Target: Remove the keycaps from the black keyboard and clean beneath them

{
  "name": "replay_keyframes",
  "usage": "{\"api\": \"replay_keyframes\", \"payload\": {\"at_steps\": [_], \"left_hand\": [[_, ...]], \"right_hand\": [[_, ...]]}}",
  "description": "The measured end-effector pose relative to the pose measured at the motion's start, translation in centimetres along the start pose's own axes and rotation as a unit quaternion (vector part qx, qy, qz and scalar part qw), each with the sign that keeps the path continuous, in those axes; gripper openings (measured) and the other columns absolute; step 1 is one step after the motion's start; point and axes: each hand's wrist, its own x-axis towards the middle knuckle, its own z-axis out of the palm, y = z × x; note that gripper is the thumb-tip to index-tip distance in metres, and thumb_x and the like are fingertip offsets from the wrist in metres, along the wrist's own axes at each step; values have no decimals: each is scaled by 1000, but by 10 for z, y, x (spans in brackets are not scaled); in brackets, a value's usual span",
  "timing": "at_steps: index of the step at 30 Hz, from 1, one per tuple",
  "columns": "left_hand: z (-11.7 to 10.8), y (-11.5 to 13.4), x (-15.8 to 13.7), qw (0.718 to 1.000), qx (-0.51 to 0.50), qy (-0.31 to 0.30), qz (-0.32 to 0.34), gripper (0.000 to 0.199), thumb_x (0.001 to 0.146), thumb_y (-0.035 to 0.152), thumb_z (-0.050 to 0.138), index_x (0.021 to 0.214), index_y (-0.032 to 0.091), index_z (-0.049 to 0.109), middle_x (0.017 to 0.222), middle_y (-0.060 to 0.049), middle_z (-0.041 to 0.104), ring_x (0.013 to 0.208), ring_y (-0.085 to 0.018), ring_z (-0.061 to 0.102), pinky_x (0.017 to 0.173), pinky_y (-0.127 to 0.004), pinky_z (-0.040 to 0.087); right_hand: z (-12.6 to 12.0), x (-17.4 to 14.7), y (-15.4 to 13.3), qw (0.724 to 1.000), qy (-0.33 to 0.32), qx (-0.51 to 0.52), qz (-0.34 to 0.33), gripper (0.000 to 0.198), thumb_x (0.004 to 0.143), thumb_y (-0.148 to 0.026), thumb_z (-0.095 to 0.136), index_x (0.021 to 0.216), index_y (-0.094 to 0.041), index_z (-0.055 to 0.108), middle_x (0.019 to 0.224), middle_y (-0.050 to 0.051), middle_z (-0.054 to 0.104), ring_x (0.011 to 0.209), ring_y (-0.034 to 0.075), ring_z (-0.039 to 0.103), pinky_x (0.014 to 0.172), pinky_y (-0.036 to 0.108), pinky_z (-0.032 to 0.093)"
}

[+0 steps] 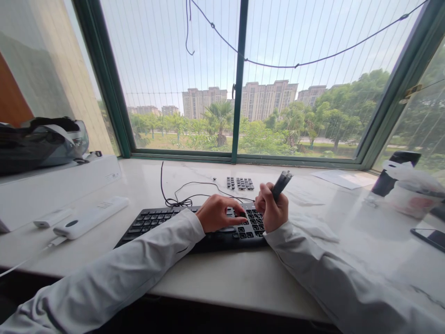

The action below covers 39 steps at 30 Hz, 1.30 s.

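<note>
A black keyboard [153,222] lies on the white stone-look desk, its right-hand part showing bare key sockets [256,222]. Over that part, my left hand [218,213] has thumb and forefinger pinched around what looks like a small black keycap [242,215]. My right hand [273,211] is closed in a fist just right of it, above the number pad. From the fist a dark stick-shaped tool [281,184] with a paler notched end points up; its lower end is hidden. Loose black keycaps [245,183] lie in small rows behind the keyboard.
A coiled black cable [179,202] runs behind the keyboard. At left are a white power strip-like device [91,218], a white box [66,190] and a dark bag [41,144]. Crumpled clear plastic [314,227], papers [344,178], a plastic bag [410,195] and a phone [431,237] lie at right.
</note>
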Motion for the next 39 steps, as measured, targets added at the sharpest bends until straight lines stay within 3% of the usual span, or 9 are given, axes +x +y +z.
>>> {"api": "replay_keyframes", "payload": {"at_steps": [3, 6, 8, 13, 23, 28, 33, 36, 39], "left_hand": [[-2, -2, 1, 997, 38, 66, -9, 22, 76, 34, 67, 90, 18, 72, 81, -2, 71, 58, -9, 56, 60, -20, 45], [-3, -5, 1, 993, 65, 94, -14, 20, 77, 29, 67, 94, 19, 71, 84, -1, 71, 63, -10, 59, 65, -22, 47], [-3, -7, 1, 992, 75, 105, -13, 20, 78, 28, 66, 94, 19, 71, 85, -2, 70, 66, -11, 60, 67, -23, 47], [-3, -7, 1, 986, 86, 139, -15, 20, 79, 27, 65, 96, 20, 72, 84, -2, 69, 68, -12, 60, 68, -23, 47], [-5, -9, 1, 986, 101, 129, 3, 21, 84, 36, 61, 94, 22, 73, 81, -1, 69, 66, -10, 60, 68, -22, 45], [-6, -9, 1, 985, 111, 133, -17, 28, 81, 39, 64, 103, 21, 68, 84, 0, 69, 66, -11, 60, 65, -21, 45], [-5, -8, 1, 983, 118, 136, -32, 19, 80, 35, 65, 89, 19, 68, 87, 1, 70, 67, -10, 61, 68, -21, 47], [-5, -9, 1, 982, 122, 138, -31, 18, 80, 34, 65, 89, 19, 68, 87, 1, 71, 70, -11, 63, 72, -22, 48], [-7, -14, 1, 979, 143, 143, -38, 17, 80, 34, 65, 90, 20, 69, 88, 2, 72, 72, -13, 64, 74, -24, 48]], "right_hand": [[-5, 15, 1, 999, 1, 3, 46, 43, 71, -52, 66, 60, -22, 37, 41, -9, 32, 34, 5, 27, 34, 23, 20], [-8, 22, 5, 989, -54, -39, 132, 44, 65, -55, 69, 60, -21, 42, 40, -9, 33, 33, 5, 27, 32, 23, 19], [-10, 23, 7, 979, -101, -84, 155, 42, 62, -56, 70, 62, -19, 50, 40, -8, 36, 34, 6, 29, 33, 23, 22], [-12, 19, 9, 958, -177, -186, 125, 37, 61, -53, 71, 66, -16, 65, 41, -5, 45, 41, 10, 42, 41, 23, 31], [-14, 22, 9, 938, -199, -270, 92, 33, 69, -48, 67, 76, -17, 74, 73, 4, 69, 76, 19, 61, 71, 30, 44], [-15, 22, 12, 937, -188, -283, 84, 34, 68, -50, 68, 74, -16, 74, 61, 2, 64, 64, 17, 58, 62, 29, 41], [-16, 22, 14, 936, -175, -297, 74, 34, 67, -49, 68, 75, -16, 74, 63, 2, 65, 65, 19, 59, 61, 28, 41], [-15, 23, 12, 912, -181, -363, 57, 35, 76, -50, 59, 81, -18, 73, 73, 4, 69, 74, 20, 62, 65, 28, 41], [-19, 28, 6, 865, -160, -475, -21, 34, 83, -48, 50, 84, -19, 68, 74, 4, 68, 72, 19, 61, 63, 27, 38]]}}
